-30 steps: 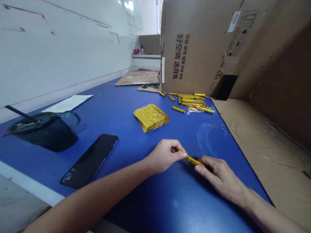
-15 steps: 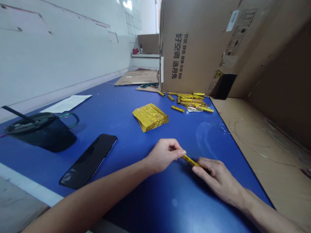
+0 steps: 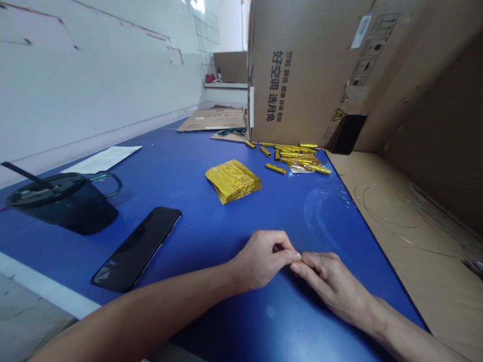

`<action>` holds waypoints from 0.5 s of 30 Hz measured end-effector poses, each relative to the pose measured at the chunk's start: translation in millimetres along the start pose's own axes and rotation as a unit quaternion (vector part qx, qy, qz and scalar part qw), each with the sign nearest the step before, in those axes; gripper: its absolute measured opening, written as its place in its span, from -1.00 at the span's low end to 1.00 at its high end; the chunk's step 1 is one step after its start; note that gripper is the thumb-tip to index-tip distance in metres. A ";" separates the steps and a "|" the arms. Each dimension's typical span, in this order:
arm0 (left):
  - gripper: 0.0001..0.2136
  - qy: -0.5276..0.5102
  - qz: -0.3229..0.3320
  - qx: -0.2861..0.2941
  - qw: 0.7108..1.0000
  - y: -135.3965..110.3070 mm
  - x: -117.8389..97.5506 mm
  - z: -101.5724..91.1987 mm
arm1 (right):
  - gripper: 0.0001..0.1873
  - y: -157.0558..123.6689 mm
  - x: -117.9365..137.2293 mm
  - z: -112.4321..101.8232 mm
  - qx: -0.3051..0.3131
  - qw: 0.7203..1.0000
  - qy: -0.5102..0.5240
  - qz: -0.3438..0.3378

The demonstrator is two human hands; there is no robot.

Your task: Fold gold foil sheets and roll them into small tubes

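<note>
Just right of the middle of the blue table, my left hand and my right hand meet fingertip to fingertip. Both are closed in a pinch on a thin rolled tube of gold foil, which their fingers now cover almost wholly. Beyond my left hand lies a stack of flat gold foil sheets, its edges slightly fanned. Farther back on the right, several gold foil rolls lie in a loose heap against the carton, and a single roll rests a little in front of it.
Left of my hands is a black phone, with a dark lidded mug with a straw beyond it. White paper lies near the wall. A large cardboard box stands at the back right; flat cardboard lies behind.
My hands have come together: my left hand moved right and nearer to me, and my right hand shifted slightly left. The gold roll that showed between them is now covered by fingers.
</note>
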State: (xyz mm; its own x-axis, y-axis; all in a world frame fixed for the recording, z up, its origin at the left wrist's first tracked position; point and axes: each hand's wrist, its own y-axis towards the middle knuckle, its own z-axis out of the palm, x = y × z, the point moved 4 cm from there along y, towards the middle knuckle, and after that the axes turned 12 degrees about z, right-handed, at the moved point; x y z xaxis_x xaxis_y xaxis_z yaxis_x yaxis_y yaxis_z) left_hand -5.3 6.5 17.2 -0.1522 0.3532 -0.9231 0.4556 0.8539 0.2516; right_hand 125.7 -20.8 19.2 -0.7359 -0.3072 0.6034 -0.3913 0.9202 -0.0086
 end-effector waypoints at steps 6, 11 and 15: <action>-0.85 -0.030 -0.006 -0.034 0.999 7.0 4.5 -9.6 | -0.60 -0.4 -4.7 -3.1 -0.019 1.000 -0.018 0.005; -0.85 -0.033 0.009 -0.050 0.998 11.0 1.0 -17.2 | -0.58 -1.6 -5.4 -4.8 -0.033 0.999 0.027 0.026; -0.84 -0.049 0.020 -0.075 0.996 15.8 2.2 -26.0 | -0.60 -2.0 -7.8 -6.0 -0.063 0.998 0.016 0.015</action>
State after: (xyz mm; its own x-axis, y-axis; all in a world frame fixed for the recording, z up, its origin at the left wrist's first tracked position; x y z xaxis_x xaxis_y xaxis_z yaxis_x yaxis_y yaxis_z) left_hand -21.3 30.7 26.7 -0.0469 0.3560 -0.9333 0.3233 0.8894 0.3231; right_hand 135.5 -18.7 19.3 -0.7279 -0.2727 0.6292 -0.2953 0.9527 0.0714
